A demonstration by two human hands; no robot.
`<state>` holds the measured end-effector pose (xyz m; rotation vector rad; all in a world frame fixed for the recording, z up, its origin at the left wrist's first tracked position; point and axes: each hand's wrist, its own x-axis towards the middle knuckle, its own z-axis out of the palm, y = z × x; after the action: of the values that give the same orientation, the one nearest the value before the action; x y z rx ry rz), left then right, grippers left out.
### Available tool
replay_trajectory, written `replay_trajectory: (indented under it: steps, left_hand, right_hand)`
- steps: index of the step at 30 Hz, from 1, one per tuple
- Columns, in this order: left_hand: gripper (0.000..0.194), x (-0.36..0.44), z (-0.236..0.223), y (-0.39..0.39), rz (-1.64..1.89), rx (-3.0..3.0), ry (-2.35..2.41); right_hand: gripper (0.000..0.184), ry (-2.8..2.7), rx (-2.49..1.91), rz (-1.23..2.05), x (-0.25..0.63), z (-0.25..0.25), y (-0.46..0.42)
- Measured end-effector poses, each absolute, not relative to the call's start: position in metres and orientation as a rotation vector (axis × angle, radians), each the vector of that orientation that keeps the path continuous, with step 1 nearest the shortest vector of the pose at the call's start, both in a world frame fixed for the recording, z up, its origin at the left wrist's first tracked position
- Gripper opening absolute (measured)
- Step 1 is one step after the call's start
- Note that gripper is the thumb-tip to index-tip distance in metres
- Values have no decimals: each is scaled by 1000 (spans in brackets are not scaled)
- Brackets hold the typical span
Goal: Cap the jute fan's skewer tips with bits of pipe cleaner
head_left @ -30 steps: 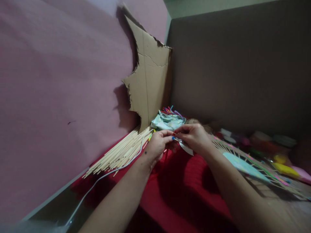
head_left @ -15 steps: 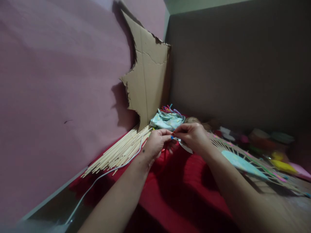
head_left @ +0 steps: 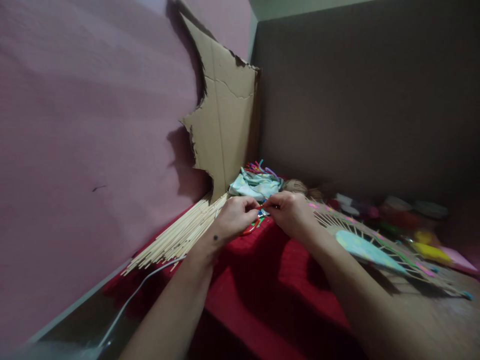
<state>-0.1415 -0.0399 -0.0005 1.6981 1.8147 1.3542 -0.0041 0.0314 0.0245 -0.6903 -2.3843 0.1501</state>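
My left hand (head_left: 238, 216) and my right hand (head_left: 291, 212) meet in front of me, just above the red cloth (head_left: 262, 280). Both have thumb and fingers pinched together. Between the fingertips a bit of blue and some shiny metal (head_left: 264, 213) show; the fingers hide the rest of what they hold. A curved red handle (head_left: 250, 230), like that of scissors, sticks out below my left fingers; whether it joins the metal I cannot tell. A small green patch shows beside it.
A bundle of thin wooden sticks (head_left: 168, 235) and a white cord (head_left: 131, 300) lie to the left. Torn cardboard (head_left: 225, 115) leans on the pink wall. Behind my hands are patterned fabric (head_left: 255, 185) and a twine ball (head_left: 295, 186). At right lies a stick frame with a pale blue panel (head_left: 367, 252).
Both hands have shifted slightly left. The curved red handle and shiny metal show more clearly now, and the white piece seen under my right hand no longer shows.
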Motion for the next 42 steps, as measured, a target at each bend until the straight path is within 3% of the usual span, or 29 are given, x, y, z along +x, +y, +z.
replay_trajectory:
  steps: [5,13,26,29,34,42]
  left_hand:
    - [18,-137,5,-45,1222,1918,2047]
    - [18,-140,-4,-43,1379,1829,1864]
    - [19,-151,9,-49,1125,2280,1853]
    - [18,-151,11,-43,1224,2313,1746]
    - [6,-151,5,-28,1526,1712,1481]
    - [22,-145,-19,-20,1433,1073,1048]
  right_hand:
    - [15,-2376,-753,138,-4,23,30]
    - [13,-2340,-765,167,-6,20,30]
    - [15,-2423,-705,13,-8,15,28]
    - [15,-2434,-704,52,-7,18,26]
    - [13,-2408,-719,57,-4,24,24]
    - [11,-2351,-690,93,1,27,24]
